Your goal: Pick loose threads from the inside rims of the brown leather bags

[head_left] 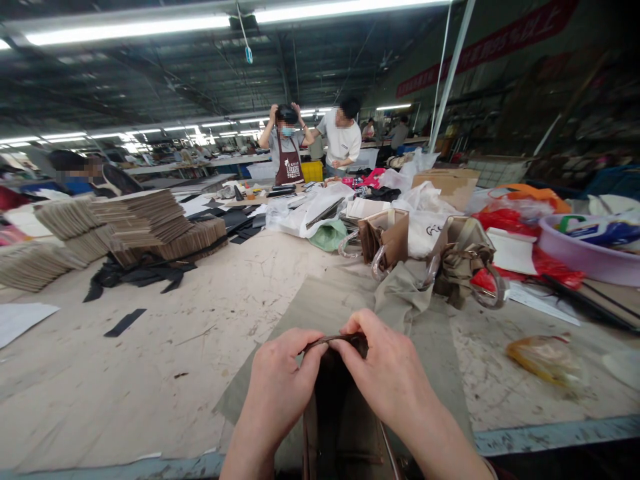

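At the front edge of the table, a dark brown bag-like piece (345, 433) stands below my hands, with its dark inside facing up at me. My left hand (283, 373) pinches the far rim between thumb and fingers. Close beside it, my right hand (387, 370) grips the same rim, thumb toward me. Between the two thumbs the rim shows as a thin dark strip. The lower part of the bag runs out of view. Under it lies a grey-green cloth (320, 300). Just beyond are a brown bag (385, 237) with clear wrapped handles and an olive-brown bag (463, 260).
Stacks of grey-brown boards (145, 220) stand at the left, with black strips (125, 323) nearby. On the right are a lilac basin (585, 250) and a plastic bag with yellowish contents (545, 360). White plastic bags (310, 210) lie farther back. Two people (289, 157) stand across the table.
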`<state>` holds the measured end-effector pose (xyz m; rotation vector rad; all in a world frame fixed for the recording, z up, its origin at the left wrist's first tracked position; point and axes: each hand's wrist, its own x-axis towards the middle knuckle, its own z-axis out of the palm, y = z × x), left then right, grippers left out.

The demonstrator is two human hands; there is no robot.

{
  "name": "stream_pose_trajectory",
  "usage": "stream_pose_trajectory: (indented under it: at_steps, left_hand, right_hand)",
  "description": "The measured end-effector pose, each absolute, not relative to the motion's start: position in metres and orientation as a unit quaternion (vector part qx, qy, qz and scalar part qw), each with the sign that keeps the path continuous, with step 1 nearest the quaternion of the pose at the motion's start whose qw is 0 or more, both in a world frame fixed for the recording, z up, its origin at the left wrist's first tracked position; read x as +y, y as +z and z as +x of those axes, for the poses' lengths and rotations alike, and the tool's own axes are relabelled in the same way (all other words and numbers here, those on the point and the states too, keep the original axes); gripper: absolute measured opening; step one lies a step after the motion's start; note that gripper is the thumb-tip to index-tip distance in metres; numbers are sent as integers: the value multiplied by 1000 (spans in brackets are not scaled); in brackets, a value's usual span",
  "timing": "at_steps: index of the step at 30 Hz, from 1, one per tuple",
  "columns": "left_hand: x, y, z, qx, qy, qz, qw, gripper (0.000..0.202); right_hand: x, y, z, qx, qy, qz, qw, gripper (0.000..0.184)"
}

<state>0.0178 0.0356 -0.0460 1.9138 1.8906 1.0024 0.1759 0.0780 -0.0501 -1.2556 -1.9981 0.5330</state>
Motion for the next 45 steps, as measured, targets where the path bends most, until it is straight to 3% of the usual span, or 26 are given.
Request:
stream_pose_trajectory:
  at_steps: [16, 32, 40, 45]
  left_hand:
    - [29, -43, 12, 628, 310, 693, 168, 22]
    - [32, -46, 11, 598, 308, 722, 163, 23]
    - [36, -49, 14, 607, 355, 684, 195, 20]
    - [37, -49, 14, 617, 355, 672, 203, 17]
  right_hand:
    - [79, -51, 182, -827, 154, -418, 343, 4]
    - [70, -46, 180, -863, 38, -401, 305, 17]
    - [82, -53, 179, -819, 234, -395, 345, 14]
    - [87, -56, 193, -814, 245, -410, 330, 36]
